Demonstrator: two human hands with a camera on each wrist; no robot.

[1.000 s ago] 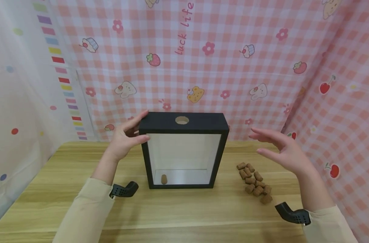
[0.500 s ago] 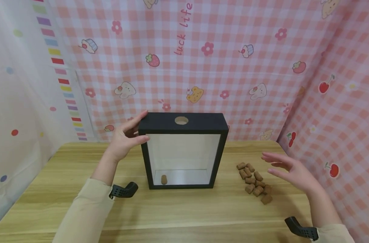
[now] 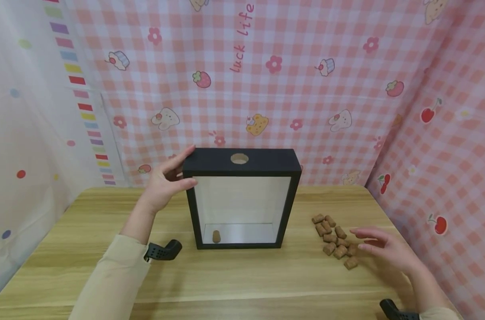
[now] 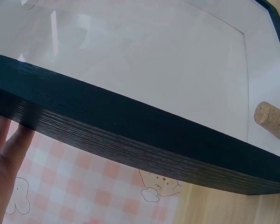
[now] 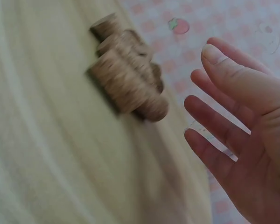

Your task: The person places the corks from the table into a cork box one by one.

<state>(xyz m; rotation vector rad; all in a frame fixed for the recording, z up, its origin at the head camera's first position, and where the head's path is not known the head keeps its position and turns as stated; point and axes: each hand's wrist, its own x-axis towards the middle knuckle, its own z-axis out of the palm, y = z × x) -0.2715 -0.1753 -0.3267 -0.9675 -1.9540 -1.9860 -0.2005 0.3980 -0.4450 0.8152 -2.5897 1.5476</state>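
Observation:
A black shadow box frame (image 3: 242, 165) with a clear front and a round hole in its top stands upright on the table. Inside it, one cork (image 3: 216, 236) stands at the bottom left; the left wrist view shows this cork (image 4: 272, 120) too. My left hand (image 3: 162, 186) holds the frame's upper left corner, thumb at the front and fingers at the side and top. To the right lies a loose pile of corks (image 3: 330, 238). My right hand (image 3: 390, 251) hovers at the pile's right side with relaxed, parted fingers, holding nothing. Blurred corks (image 5: 123, 74) show beside it in the right wrist view.
The wooden table (image 3: 242, 284) ends at a pink checked cloth (image 3: 274, 98) hanging behind and along the right. A white dotted cloth (image 3: 22, 146) hangs at the left. Each wrist wears a black camera mount (image 3: 164, 250).
My right hand has come down and slightly to the right, from above the cork pile to just beside it. My left hand, the frame and the corks stay where they were.

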